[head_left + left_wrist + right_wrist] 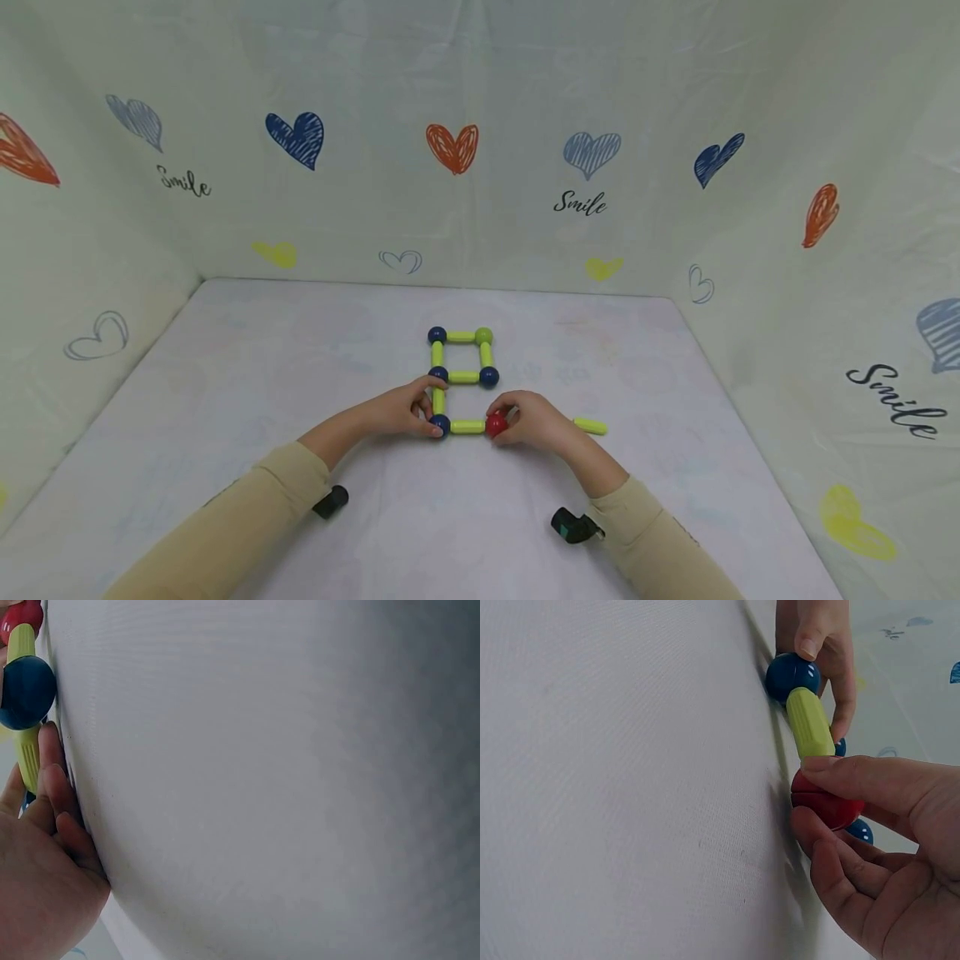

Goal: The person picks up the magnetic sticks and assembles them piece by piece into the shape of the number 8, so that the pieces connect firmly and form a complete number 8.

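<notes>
A flat frame of yellow-green magnetic sticks and balls lies on the table, with a square at its far end. My left hand (401,408) grips its left side, thumb on the near blue ball (441,426) and index finger at the middle blue ball (438,374). Between those balls runs a magnetic stick (438,402). My right hand (534,422) pinches a red ball (831,804) between thumb and fingers. That ball meets the right end of the near stick (467,427), whose left end is on the near blue ball.
One loose yellow-green stick (591,427) lies right of the frame, partly behind the right wrist. Black devices, one beside the left sleeve (331,502) and one beside the right (573,526), show near the forearms. A heart-printed sheet (510,225) rises behind the table.
</notes>
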`<act>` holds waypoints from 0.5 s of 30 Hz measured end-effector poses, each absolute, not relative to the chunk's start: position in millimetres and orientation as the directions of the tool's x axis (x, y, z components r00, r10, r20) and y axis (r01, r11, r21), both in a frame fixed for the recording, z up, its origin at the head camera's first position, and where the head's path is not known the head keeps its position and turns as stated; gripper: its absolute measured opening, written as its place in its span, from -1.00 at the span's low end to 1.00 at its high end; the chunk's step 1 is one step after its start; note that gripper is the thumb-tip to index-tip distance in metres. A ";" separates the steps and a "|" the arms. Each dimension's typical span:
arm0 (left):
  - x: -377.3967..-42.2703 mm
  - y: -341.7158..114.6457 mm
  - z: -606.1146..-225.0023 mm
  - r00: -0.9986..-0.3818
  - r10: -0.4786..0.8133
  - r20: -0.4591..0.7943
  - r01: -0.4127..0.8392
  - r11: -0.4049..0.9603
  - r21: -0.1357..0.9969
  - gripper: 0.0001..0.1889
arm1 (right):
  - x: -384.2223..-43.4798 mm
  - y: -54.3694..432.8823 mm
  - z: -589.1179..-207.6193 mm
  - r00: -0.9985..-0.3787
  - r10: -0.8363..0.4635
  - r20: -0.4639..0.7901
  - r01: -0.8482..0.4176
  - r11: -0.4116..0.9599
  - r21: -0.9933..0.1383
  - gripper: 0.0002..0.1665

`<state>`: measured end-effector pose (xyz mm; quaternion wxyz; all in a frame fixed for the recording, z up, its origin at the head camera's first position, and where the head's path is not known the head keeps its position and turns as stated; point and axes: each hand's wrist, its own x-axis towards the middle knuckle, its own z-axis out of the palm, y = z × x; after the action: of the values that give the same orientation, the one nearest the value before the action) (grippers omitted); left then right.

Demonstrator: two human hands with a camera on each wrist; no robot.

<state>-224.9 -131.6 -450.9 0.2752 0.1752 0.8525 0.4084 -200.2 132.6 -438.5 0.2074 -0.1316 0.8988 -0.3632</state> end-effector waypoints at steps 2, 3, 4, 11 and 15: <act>-224.8 -131.5 -450.9 -0.787 0.523 -0.327 0.074 0.606 0.792 -0.25 | -200.4 132.1 -438.7 -0.880 -0.385 -0.278 -0.085 0.703 -0.706 -0.59; -224.7 -131.6 -450.7 -0.788 0.523 -0.326 0.075 0.606 0.792 -0.25 | -200.4 131.9 -438.6 -0.880 -0.385 -0.278 -0.085 0.703 -0.706 -0.59; -224.7 -131.4 -450.8 -0.788 0.521 -0.326 0.074 0.607 0.791 -0.25 | -200.3 132.0 -438.6 -0.880 -0.386 -0.278 -0.085 0.703 -0.706 -0.59; -224.0 -130.3 -450.5 -0.792 0.513 -0.332 0.072 0.618 0.783 -0.25 | -200.0 131.1 -437.3 -0.879 -0.383 -0.282 -0.078 0.701 -0.709 -0.59; -224.0 -130.8 -451.2 -0.792 0.516 -0.327 0.075 0.613 0.786 -0.25 | -200.3 130.5 -436.6 -0.882 -0.379 -0.280 -0.077 0.703 -0.707 -0.58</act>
<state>-224.0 -130.8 -451.2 0.2726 0.1725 0.8557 0.4045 -200.3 130.5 -436.6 0.2071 -0.1267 0.8992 -0.3640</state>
